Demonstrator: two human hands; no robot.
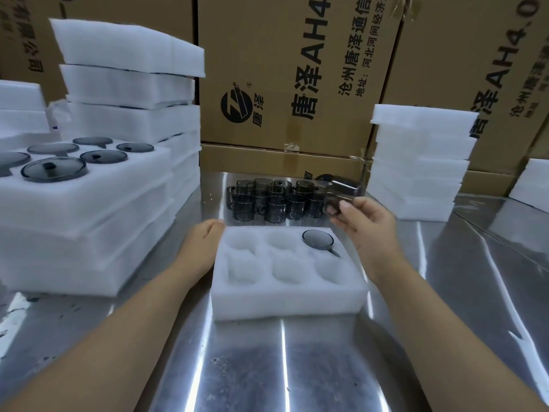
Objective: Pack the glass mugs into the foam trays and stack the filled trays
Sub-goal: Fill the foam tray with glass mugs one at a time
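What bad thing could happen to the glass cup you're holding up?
1. The right hand holds the mug with just its fingers, in the air over the metal table. A slip could drop and break it.
2. The loose mugs stand crowded close beside it, so a careless swing might knock them.
3. The tray already has a packed mug right below. Lowering onto that pocket could chip glass.

White foam tray (285, 301), smoky grey glass mugs (274, 208), brown black-lettered cartons (285, 69), silver table (267, 367)
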